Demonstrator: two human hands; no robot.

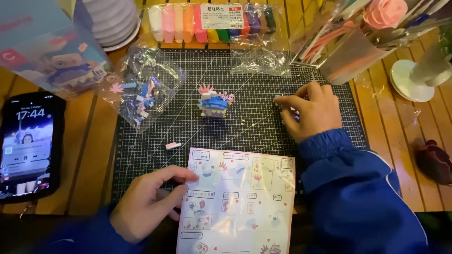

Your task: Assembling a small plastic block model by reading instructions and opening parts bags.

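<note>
A small blue and pink brick model (213,102) stands in the middle of a dark gridded cutting mat (235,127). My right hand (310,110) rests on the mat to the model's right, fingers curled over tiny pieces I cannot make out. My left hand (148,200) lies at the mat's near edge, thumb touching the left side of a printed instruction sheet (240,202). A loose pink-and-white brick (173,145) lies on the mat between the model and the sheet. A clear bag of small bricks (141,91) sits left of the model.
A phone (28,146) with a lit screen lies at the left on the wooden table. A blue box (52,47), stacked white bowls (115,21), a pack of coloured clay (212,21), an empty clear bag (261,61), a tool cup (348,47) and a white lamp base (412,80) ring the mat.
</note>
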